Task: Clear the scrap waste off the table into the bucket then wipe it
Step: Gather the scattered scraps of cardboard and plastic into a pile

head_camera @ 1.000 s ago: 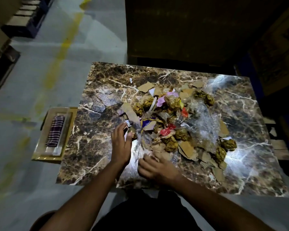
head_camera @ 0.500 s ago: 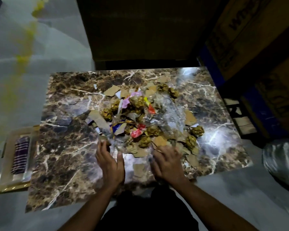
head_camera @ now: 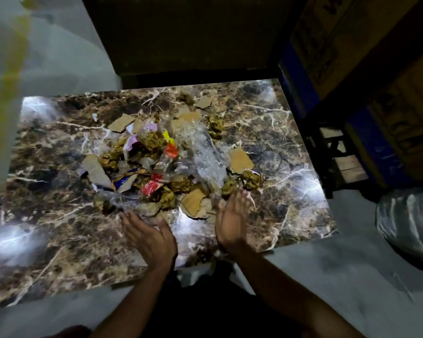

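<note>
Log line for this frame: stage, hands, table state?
stage: gathering scrap | left hand: open, at scrap pile edge | right hand: open, against pile | table: scrap still on it, unwiped

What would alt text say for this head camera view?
Two open hands, left hand and right hand, flank the near edge of a scrap pile of cardboard, wrappers and clear plastic on a marble table. A bucket sits right.

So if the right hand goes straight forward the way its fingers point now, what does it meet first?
Probably the crumpled brown paper ball just beyond the right hand's fingertips, at the near edge of the scrap pile, though blur makes depth uncertain.
</note>
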Action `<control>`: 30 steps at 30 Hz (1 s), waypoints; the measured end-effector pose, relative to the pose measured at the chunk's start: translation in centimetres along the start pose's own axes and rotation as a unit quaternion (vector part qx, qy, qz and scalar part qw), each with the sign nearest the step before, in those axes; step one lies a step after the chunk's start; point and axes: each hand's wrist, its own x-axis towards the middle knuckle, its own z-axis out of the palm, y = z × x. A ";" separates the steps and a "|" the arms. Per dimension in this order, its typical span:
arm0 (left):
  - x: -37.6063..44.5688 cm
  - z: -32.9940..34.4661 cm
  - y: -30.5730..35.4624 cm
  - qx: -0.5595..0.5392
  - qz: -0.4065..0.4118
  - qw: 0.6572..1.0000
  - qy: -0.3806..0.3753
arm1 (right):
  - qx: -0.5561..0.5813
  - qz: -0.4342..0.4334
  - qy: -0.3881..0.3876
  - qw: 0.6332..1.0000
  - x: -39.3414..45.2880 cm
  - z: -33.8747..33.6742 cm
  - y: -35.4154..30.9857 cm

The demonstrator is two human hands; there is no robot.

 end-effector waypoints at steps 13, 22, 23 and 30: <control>-6.6 1.8 0.5 0.046 0.003 0.999 -0.006 | 0.054 -0.259 0.008 0.964 7.2 -6.5 8.3; -4.9 3.6 2.9 0.081 -0.013 0.997 0.008 | 0.051 -0.288 -0.030 0.956 2.5 -4.4 6.1; -4.9 3.8 2.7 0.090 -0.002 0.996 -0.008 | 0.043 -0.290 -0.036 0.955 1.9 -3.9 5.7; -6.4 5.2 4.8 -0.049 -0.025 0.998 -0.019 | 0.099 -0.223 -0.077 0.967 -0.4 -1.9 2.4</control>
